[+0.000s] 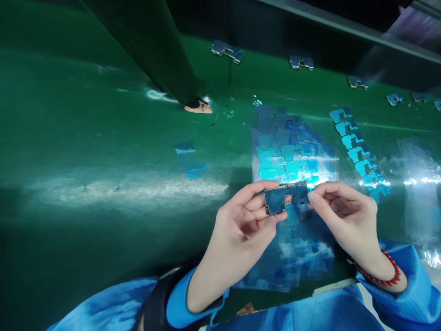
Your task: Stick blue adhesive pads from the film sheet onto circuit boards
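Observation:
My left hand [241,225] pinches a small notched metal part [279,200] with a blue film face, thumb below and fingers above. My right hand [339,209] grips the same part at its right end with thumb and fingertips. Both hands hover just above a stack of clear sheets carrying blue film pieces [292,151]. A red bead bracelet [381,276] circles my right wrist. Blue sleeves cover both forearms.
A green conveyor belt [86,151] fills the view. Several similar metal parts [227,50] lie along its far edge. A row of blue film cut-outs [358,154] lies right of the stack, clear plastic [418,184] beyond. A dark beam [151,46] crosses above.

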A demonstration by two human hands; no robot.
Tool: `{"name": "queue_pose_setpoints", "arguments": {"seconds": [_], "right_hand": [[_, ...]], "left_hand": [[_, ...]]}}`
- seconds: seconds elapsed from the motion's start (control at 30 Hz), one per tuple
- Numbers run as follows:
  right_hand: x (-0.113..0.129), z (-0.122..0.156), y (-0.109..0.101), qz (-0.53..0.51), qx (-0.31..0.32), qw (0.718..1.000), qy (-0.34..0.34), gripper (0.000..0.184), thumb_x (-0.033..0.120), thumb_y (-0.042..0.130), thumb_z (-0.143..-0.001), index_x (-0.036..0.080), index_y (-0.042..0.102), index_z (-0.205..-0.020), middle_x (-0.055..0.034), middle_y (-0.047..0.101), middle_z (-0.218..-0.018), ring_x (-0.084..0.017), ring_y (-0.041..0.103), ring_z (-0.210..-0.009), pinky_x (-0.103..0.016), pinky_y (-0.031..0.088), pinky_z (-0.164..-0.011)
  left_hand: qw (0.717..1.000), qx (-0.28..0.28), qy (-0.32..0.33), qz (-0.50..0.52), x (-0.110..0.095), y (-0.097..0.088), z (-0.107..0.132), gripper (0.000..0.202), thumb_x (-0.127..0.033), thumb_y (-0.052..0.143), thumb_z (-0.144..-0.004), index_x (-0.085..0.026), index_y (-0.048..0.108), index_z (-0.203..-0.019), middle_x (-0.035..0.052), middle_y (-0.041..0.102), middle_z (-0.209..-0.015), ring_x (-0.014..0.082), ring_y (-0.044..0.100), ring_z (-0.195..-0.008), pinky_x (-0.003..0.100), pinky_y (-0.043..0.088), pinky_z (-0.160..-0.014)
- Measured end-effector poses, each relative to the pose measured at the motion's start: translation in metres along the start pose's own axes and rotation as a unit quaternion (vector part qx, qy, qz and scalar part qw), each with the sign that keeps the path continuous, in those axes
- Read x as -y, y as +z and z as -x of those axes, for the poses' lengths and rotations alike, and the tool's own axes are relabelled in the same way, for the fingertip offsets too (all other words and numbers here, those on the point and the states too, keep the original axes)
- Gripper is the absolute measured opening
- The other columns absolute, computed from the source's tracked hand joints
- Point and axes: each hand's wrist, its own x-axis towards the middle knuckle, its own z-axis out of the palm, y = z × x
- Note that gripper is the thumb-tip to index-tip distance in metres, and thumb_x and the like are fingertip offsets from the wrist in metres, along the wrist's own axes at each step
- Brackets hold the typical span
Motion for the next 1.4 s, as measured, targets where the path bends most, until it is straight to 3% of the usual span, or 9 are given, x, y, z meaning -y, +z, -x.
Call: {"name": "queue_pose_setpoints", "arguments": {"seconds": [0.83,1.1,1.4], "right_hand": [[-0.0018,0.0004,0.0001,-0.012,0.004,1.0,-0.002,0.009,0.012,0.068,-0.08,0.018,0.066,-0.074,0.0049,0.063,-0.065,-0.003,0.058,-0.056,-0.006,0.051,-0.058],[-0.0028,0.0003,0.001,-0.004,-0.007,1.0,-0.002,0.009,0.012,0.069,-0.078,0.018,0.066,-0.073,0.0039,0.064,-0.066,-0.005,0.059,-0.056,-0.01,0.054,-0.058],[-0.0012,-0.0003,0.0018,-0.006,-0.006,1.0,-0.002,0.008,0.015,0.068,-0.078,0.018,0.066,-0.072,0.0018,0.064,-0.065,-0.009,0.06,-0.054,-0.018,0.057,-0.059]], "left_hand": [[1.0,-0.004,-0.016,0.025,-0.0032,0.0022,-0.0012,0.031,-0.002,0.067,-0.078,-0.016,0.06,-0.105,0.0033,0.076,-0.097,0.0143,0.071,-0.092,0.016,0.058,-0.08],[0.999,-0.01,-0.03,0.015,-0.0041,0.0007,-0.0008,0.028,-0.011,0.069,-0.081,-0.018,0.061,-0.107,0.0024,0.076,-0.094,0.0129,0.072,-0.086,0.018,0.058,-0.079],[0.998,-0.039,-0.043,0.016,-0.0031,0.0023,-0.0009,0.023,-0.02,0.071,-0.082,-0.019,0.064,-0.104,0.0022,0.076,-0.088,0.0179,0.071,-0.094,0.02,0.06,-0.078]]}}
